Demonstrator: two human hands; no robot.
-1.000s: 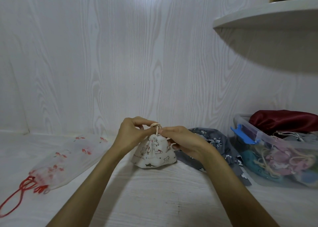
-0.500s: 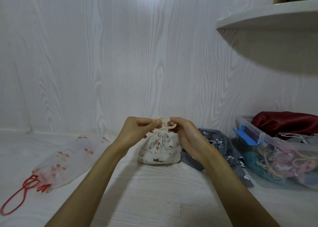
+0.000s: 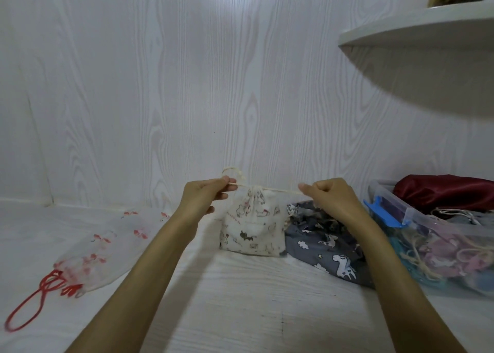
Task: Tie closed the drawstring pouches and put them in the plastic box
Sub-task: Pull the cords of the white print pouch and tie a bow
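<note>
The left hand [image 3: 205,196] pinches one end of the cream cord [image 3: 278,190] between thumb and curled fingers, with a loop of spare cord showing above the knuckles. The right hand [image 3: 330,197] grips the other end in a closed fist. The cord runs taut between the two hands across the gathered neck of the white pouch [image 3: 252,225]. This pouch stands upright on the surface [image 3: 240,312], between the forearms, near the back wall [image 3: 187,85]. A grey pouch [image 3: 328,243] lies flat just beside it on the right, touching its lower edge. The box [image 3: 417,216], with a blue latch, sits further right; it holds several pouches, and a dark red one rises above its rim. A sheer pouch [image 3: 101,248] with a red cord lies well apart on the left. A shelf [image 3: 417,29] projects at upper right.
</note>
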